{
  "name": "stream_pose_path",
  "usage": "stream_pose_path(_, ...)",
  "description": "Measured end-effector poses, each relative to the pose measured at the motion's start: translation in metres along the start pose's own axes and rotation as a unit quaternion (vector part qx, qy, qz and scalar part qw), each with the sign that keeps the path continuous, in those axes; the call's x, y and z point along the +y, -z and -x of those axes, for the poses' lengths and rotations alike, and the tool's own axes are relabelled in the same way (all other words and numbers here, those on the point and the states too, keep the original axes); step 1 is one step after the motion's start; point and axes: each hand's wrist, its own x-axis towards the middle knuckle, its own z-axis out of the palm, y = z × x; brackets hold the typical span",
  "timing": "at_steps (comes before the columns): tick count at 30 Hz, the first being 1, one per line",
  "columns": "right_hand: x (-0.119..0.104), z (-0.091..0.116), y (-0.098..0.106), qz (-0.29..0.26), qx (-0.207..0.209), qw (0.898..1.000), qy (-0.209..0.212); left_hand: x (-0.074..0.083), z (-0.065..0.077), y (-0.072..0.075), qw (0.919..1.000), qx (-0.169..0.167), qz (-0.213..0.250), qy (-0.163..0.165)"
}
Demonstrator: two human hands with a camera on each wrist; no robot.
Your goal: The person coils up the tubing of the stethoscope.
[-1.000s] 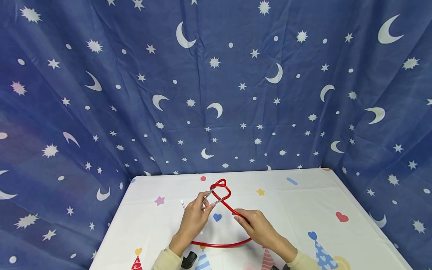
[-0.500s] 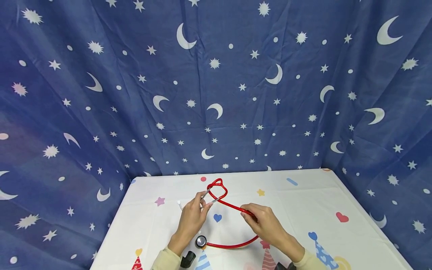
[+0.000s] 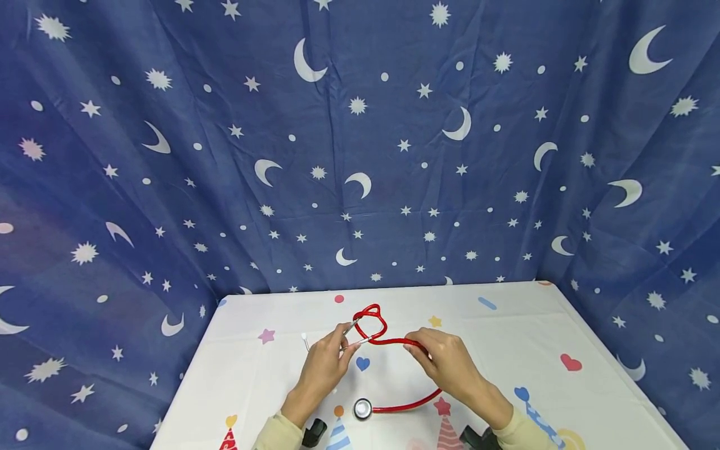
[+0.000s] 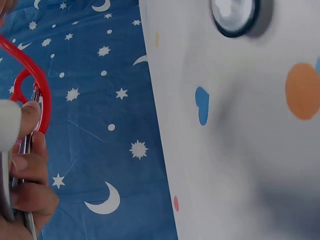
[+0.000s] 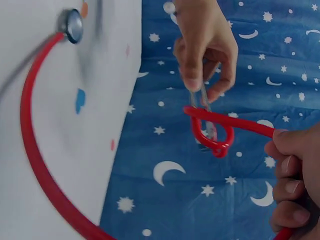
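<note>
A stethoscope with red tubing (image 3: 402,407) is held between both hands above the table. My left hand (image 3: 323,369) grips its metal ear tubes, and a white ear tip (image 3: 304,337) pokes out beyond that hand. Past the left fingers the red tube forms a small loop (image 5: 231,136) around the metal tubes. My right hand (image 3: 444,362) pinches the tubing to the right of this loop, fingers curled round it. From there the tube hangs in a curve to the round metal chest piece (image 3: 362,409), which is low over the table between my forearms.
A white cloth printed with hearts, stars and party hats covers the table (image 3: 484,337). Behind and at both sides hangs a blue curtain (image 3: 360,144) with moons and stars. Dark wrist-camera mounts (image 3: 314,432) sit at the wrists.
My right hand has moved right and slightly up, drawing the tubing flatter. The chest piece has come out from behind the left forearm and shifted right. My left hand keeps its grip.
</note>
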Motion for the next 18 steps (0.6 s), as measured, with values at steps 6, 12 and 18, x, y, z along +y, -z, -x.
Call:
stream_pose_path(6,0.000,-0.017,0.008,0.016,0.023,0.998,0.062,0.008,0.001,0.004,0.9993,-0.036,0.015,0.000)
stream_pose_path(12,-0.001,-0.027,0.010,0.022,0.036,0.996,0.083,0.014,0.000,0.009,0.9985,-0.046,0.015,-0.026)
stream_pose_path(18,-0.002,-0.034,0.011,0.032,0.035,0.994,0.097,0.020,0.000,0.012,0.9975,-0.056,0.014,-0.040)
